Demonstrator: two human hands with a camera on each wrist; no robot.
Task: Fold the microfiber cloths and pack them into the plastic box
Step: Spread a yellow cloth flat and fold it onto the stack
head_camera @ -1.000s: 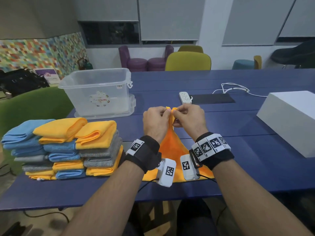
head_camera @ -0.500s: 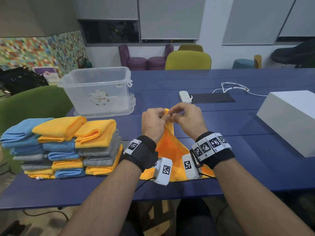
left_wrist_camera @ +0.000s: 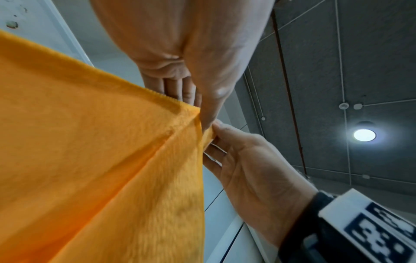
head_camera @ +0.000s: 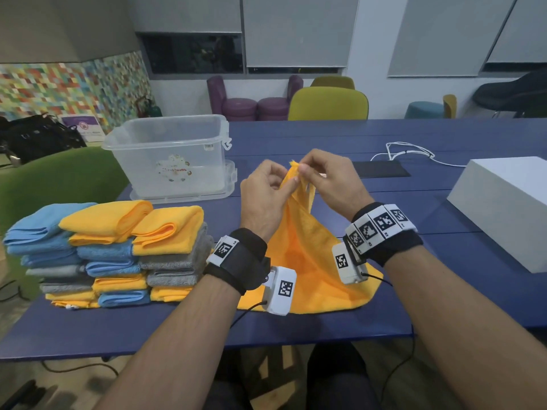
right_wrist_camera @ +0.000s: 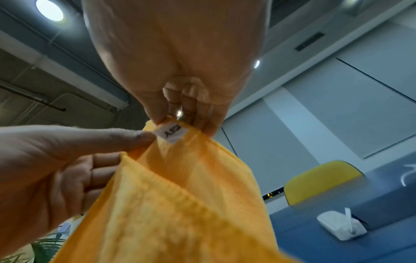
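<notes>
A: Blue table [head_camera: 325,137]. Clear box [head_camera: 174,155] far left, on its lid, nothing visible inside. Folded stack [head_camera: 118,253] of blue, orange and grey cloths near the left edge.

B: And the hands?

A: Both raised mid-table, close together. Left hand [head_camera: 263,196] and right hand [head_camera: 328,179] each pinch the top corner of the orange cloth [head_camera: 310,261] between thumb and fingertips. White tag [right_wrist_camera: 172,133] by the right-hand pinch. The cloth's lower edge lies on the table.
</notes>
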